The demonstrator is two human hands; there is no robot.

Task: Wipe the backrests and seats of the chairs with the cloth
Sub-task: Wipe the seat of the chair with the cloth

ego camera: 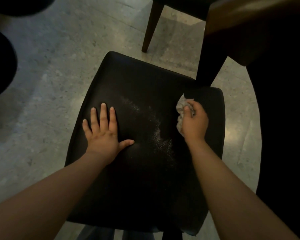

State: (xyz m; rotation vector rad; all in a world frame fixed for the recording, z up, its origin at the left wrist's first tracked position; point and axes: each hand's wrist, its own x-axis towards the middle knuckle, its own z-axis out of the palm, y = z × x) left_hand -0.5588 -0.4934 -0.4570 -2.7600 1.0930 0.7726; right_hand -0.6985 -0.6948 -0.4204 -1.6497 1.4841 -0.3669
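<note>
The crumpled pale cloth [180, 108] lies right of centre in the frame, on the black seat [137, 179] near its upper right corner. Its long axis runs nearly top to bottom, with a loose tip pointing up. The right hand [195, 122] grips it, fingers curled over the bundle and thumb pressed against it. A trail of pale specks [156, 132] crosses the seat's middle. At centre left the left hand [102, 132] rests flat, fingers straight and slightly spread. Speckled floor [50, 66] surrounds the seat; a wooden chair leg [151, 26] stands at upper centre.
</note>
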